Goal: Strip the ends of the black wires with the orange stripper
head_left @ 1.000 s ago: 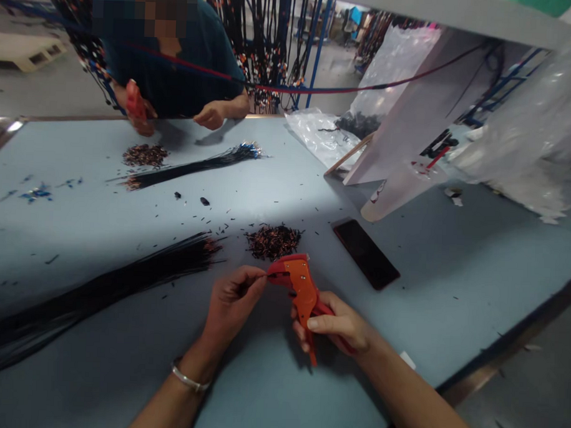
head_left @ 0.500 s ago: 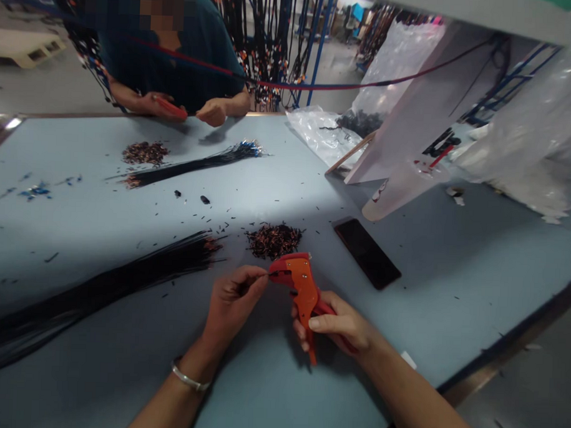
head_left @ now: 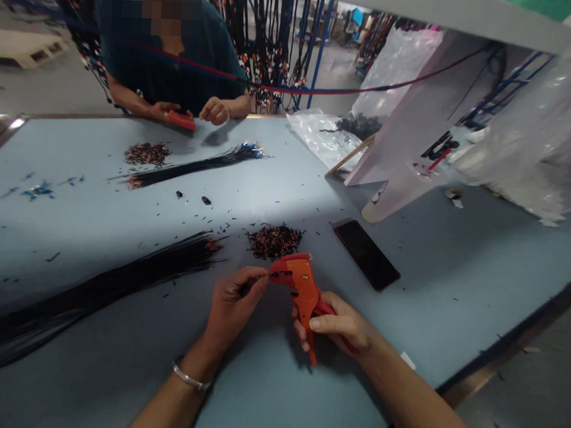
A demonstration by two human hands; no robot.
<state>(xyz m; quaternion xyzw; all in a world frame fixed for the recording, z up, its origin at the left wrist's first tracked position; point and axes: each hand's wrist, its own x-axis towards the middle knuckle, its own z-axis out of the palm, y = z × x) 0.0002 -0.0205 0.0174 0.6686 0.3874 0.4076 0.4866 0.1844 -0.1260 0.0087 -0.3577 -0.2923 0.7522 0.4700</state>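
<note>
My right hand (head_left: 333,322) is wrapped round the handles of an orange and red wire stripper (head_left: 303,286), held above the table with its head to the left. Pinched in my left hand (head_left: 235,299) is a thin black wire (head_left: 268,274), whose end reaches the stripper's jaw. Most of that wire is hidden by my fingers. Just behind the stripper's head lies a heap of black and copper offcuts (head_left: 275,241). To the left, a long bundle of black wires (head_left: 124,282) stretches across the table, its copper-coloured ends toward the heap.
Across the table (head_left: 260,394) a co-worker (head_left: 178,73) holds a red tool (head_left: 181,120). Near them lie a second wire bundle (head_left: 188,167) and offcut heap (head_left: 147,153). A phone (head_left: 367,254) and a cup with a red straw (head_left: 398,193) are at right.
My hands, the wire and the stripper keep nearly the same pose. Across the table, the co-worker's red tool has shifted slightly and their other hand has changed its finger pose.
</note>
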